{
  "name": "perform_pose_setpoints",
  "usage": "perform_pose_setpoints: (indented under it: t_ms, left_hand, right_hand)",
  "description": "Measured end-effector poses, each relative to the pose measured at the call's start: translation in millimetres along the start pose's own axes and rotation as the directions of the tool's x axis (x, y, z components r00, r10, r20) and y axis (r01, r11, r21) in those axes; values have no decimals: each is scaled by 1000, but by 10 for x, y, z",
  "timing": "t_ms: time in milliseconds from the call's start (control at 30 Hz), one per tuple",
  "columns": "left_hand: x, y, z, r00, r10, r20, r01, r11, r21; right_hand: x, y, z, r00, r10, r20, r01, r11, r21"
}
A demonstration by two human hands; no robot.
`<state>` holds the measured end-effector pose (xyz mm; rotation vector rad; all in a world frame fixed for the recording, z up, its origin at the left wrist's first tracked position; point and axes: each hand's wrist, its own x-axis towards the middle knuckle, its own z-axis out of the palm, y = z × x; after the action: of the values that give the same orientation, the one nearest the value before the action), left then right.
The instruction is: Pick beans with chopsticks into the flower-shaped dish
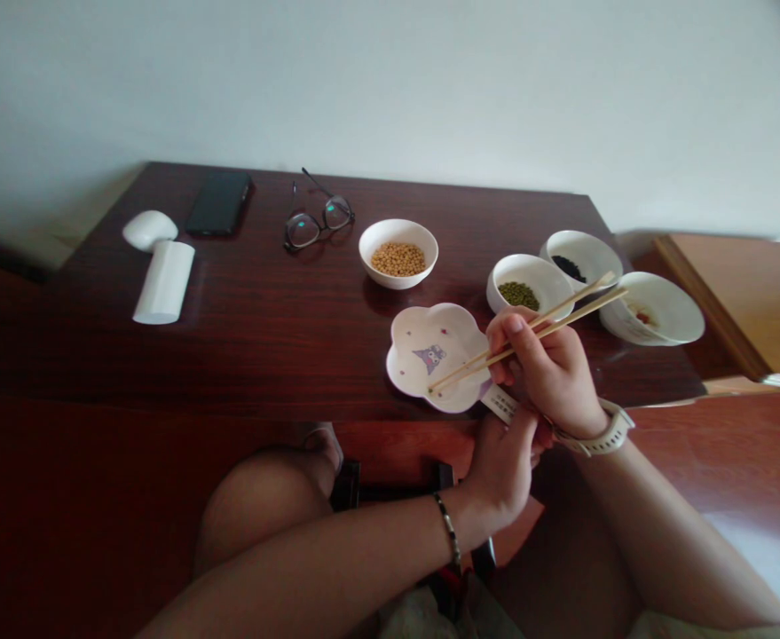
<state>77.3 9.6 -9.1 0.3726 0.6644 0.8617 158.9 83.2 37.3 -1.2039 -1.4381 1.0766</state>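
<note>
My right hand [549,373] is closed around a pair of wooden chopsticks [586,306], whose tips rest over a white flower-shaped plate [413,342] with a small purple figure on it. My left hand [504,461] sits just below the right one at the table's front edge, fingers curled on a white paper strip [500,404]. Behind the plate stand a bowl of yellow beans [398,253], a bowl of green beans [529,284], a bowl of dark grains [582,257] and a bowl [659,309] with a few reddish bits.
On the dark wooden table [263,319] lie glasses [316,222], a black phone [218,202], a white mouse [150,229] and a white cylinder [164,281]. A lighter wooden surface [742,293] adjoins on the right. My knees are under the table edge.
</note>
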Motion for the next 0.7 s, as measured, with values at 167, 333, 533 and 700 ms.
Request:
perform_pose_setpoints:
  t_ms: [167, 333, 533, 700]
  left_hand:
    - [5, -18, -14, 1000, -9, 11, 9, 1000, 8]
    - [-9, -50, -62, 999, -11, 44, 9, 999, 41]
    - [-14, -37, -81, 998, -25, 64, 20, 997, 68]
    - [-14, -28, -83, 997, -30, 68, 24, 997, 80]
  right_hand:
    - [-4, -7, 4, 996, -41, -80, 42, 999, 9]
    - [93, -52, -154, 947, -126, -296, 148, 987, 56]
    - [326, 34, -662, 715, -235, -659, 337, 941, 29]
    - [398, 220, -922, 585, -321, -745, 321, 935, -151]
